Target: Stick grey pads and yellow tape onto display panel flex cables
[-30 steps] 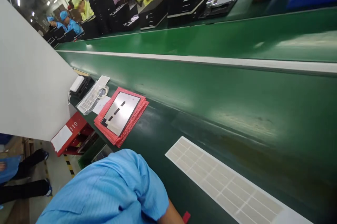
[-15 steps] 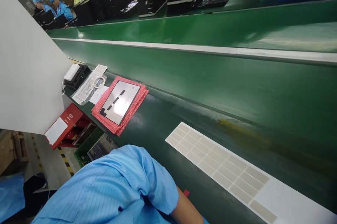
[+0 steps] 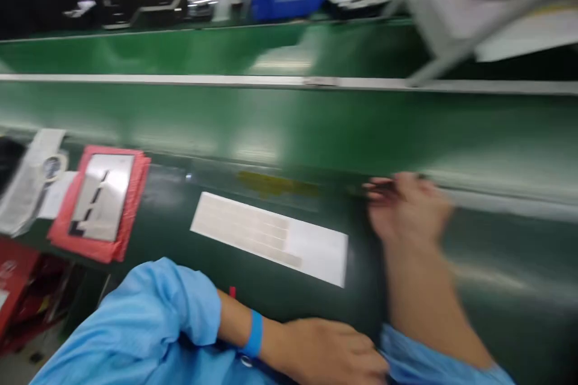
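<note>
My left hand point(image 3: 336, 352), with a blue band at the wrist, is low in the view near the bench's front edge. Its fingers bend downward and their tips are hidden. Farther out, my right hand point(image 3: 409, 207) is over the green bench, right of the white label sheet point(image 3: 318, 249). Its fingers are curled and blurred around something small and dark that I cannot make out. The sheet lies flat, with beige labels on its left part, touched by neither hand.
A flat panel point(image 3: 106, 192) lies on pink bubble wrap point(image 3: 130, 204) at the left. Beside it are a tape roll point(image 3: 52, 167) and plastic-covered sheets point(image 3: 22, 192). Across the green belt stand a blue bin point(image 3: 293, 0) and black stacked boxes.
The view has swung right, so the label sheet and pink wrap appear farther left. Both hands have come into view; only part of an arm showed before.
</note>
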Demonstrator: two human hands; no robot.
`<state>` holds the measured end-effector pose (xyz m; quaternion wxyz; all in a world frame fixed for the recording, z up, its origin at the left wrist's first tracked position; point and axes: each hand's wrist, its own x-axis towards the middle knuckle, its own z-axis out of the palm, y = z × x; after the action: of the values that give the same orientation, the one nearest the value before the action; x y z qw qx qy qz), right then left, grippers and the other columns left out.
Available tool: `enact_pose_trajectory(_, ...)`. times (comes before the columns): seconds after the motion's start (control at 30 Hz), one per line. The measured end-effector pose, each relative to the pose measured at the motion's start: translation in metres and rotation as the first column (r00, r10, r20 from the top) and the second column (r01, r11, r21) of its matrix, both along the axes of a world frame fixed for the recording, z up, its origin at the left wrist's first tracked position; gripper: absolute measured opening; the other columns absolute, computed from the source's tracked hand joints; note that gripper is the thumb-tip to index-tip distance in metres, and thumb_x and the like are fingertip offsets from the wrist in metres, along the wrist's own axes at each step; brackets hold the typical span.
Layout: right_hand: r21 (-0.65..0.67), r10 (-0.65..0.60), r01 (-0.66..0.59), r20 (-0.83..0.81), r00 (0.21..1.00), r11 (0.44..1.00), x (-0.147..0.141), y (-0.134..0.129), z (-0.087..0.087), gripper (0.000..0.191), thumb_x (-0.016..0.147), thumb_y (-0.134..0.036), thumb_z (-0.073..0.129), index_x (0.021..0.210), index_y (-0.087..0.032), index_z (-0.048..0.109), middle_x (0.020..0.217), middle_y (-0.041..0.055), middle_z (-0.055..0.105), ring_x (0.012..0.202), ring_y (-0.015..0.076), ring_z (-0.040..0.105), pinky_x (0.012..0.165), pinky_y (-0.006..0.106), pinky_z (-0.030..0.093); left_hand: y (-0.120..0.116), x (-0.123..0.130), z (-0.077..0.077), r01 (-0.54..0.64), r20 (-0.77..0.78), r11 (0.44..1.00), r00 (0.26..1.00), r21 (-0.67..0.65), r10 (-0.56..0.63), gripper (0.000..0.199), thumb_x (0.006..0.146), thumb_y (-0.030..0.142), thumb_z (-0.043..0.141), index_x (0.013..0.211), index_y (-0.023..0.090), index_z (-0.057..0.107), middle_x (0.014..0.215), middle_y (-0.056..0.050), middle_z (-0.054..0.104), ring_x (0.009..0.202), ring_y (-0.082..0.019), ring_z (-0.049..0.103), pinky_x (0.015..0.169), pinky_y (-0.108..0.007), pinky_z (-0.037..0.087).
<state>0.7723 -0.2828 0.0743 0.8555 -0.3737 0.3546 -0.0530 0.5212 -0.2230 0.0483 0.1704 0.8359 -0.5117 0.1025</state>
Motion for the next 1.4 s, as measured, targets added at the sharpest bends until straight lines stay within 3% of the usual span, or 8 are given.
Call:
enact_pose_trajectory(0.07,-0.147,0.115,-0.104,0.069,0.991,0.984,0.005,-0.031,0.001,0.013,0.100,-0.012,0.066,0.087,-0.014,0.064,0.083,0.0052,0.067,0.062,0.0103,0.061,0.048,0.015,0.046,0.011,0.009,0.004,0.040,-0.051,0.993,0.998,-0.110,-0.046,0.029,0.100,0.016,0.050,0.082,0.015,0.072,0.087,-0.007,0.055,0.086,-0.018,0.059,0.078,-0.032,0.045)
enact_pose_trajectory(0.13,-0.256,0.211,-0.175,0.121,0.970,0.951,0.010,-0.044,-0.006,0.015,0.096,-0.011,0.069,0.083,-0.014,0.062,0.074,0.0058,0.067,0.054,0.0126,0.061,0.041,0.016,0.041,0.016,0.015,0.006,0.035,-0.057,0.991,0.997,-0.131,-0.043,0.024,0.100,0.014,0.052,0.083,0.011,0.069,0.087,-0.007,0.053,0.086,-0.020,0.057,0.077,-0.033,0.043)
enact_pose_trajectory(0.37,-0.367,0.384,-0.282,0.242,0.891,0.886,0.017,-0.040,-0.025,0.038,0.080,-0.037,0.087,0.092,-0.016,0.057,0.070,0.0023,0.067,0.052,0.0134,0.063,0.039,0.014,0.042,0.016,0.016,0.012,0.029,-0.068,0.992,0.997,-0.119,-0.037,0.022,0.102,0.013,0.049,0.086,0.011,0.064,0.089,-0.006,0.052,0.087,-0.020,0.056,0.078,-0.034,0.042)
enact_pose_trajectory(0.57,-0.414,0.424,-0.279,0.314,0.850,0.867,0.034,-0.034,-0.023,0.052,0.072,-0.053,0.088,0.091,-0.017,0.055,0.070,0.0024,0.067,0.053,0.0138,0.063,0.039,0.016,0.043,0.015,0.027,0.005,-0.006,-0.052,0.998,0.999,-0.058,0.003,0.015,0.102,0.019,0.055,0.095,0.010,0.065,0.094,-0.006,0.057,0.091,-0.021,0.057,0.087,-0.033,0.048)
enact_pose_trajectory(0.9,-0.371,0.431,-0.288,0.396,0.811,0.883,0.049,-0.031,-0.026,0.055,0.074,-0.058,0.086,0.093,-0.018,0.055,0.072,0.0026,0.068,0.055,0.0139,0.064,0.041,0.017,0.045,0.011,0.032,-0.013,-0.039,0.003,0.996,0.999,-0.085,0.039,0.019,0.101,0.013,0.050,0.108,0.007,0.067,0.104,-0.011,0.064,0.104,-0.024,0.062,0.100,-0.035,0.054)
enact_pose_trajectory(1.03,-0.364,0.433,-0.293,0.400,0.808,0.884,0.055,-0.029,-0.024,0.055,0.075,-0.059,0.086,0.093,-0.018,0.054,0.072,0.0024,0.068,0.055,0.0136,0.064,0.040,0.017,0.045,0.011,0.035,-0.014,-0.050,-0.004,0.991,0.999,-0.122,0.050,0.022,0.100,0.008,0.045,0.103,0.008,0.067,0.101,-0.011,0.064,0.101,-0.023,0.064,0.100,-0.036,0.056)
enact_pose_trajectory(1.17,-0.368,0.442,-0.302,0.391,0.808,0.879,0.062,-0.028,-0.020,0.054,0.078,-0.059,0.084,0.092,-0.017,0.053,0.071,0.0027,0.068,0.054,0.0134,0.063,0.041,0.017,0.045,0.011,0.039,-0.018,-0.059,0.011,0.980,0.998,-0.190,0.062,0.032,0.097,0.003,0.040,0.112,0.007,0.067,0.111,-0.013,0.067,0.109,-0.025,0.065,0.101,-0.040,0.059)
enact_pose_trajectory(1.4,-0.364,0.455,-0.319,0.397,0.797,0.875,0.068,-0.030,-0.014,0.048,0.083,-0.054,0.082,0.094,-0.016,0.054,0.072,0.0024,0.068,0.056,0.0134,0.064,0.043,0.018,0.047,0.012,0.044,-0.020,-0.068,0.038,0.981,0.996,-0.183,0.076,0.037,0.091,-0.002,0.041,0.118,0.008,0.064,0.115,-0.014,0.069,0.109,-0.025,0.068,0.096,-0.041,0.063)
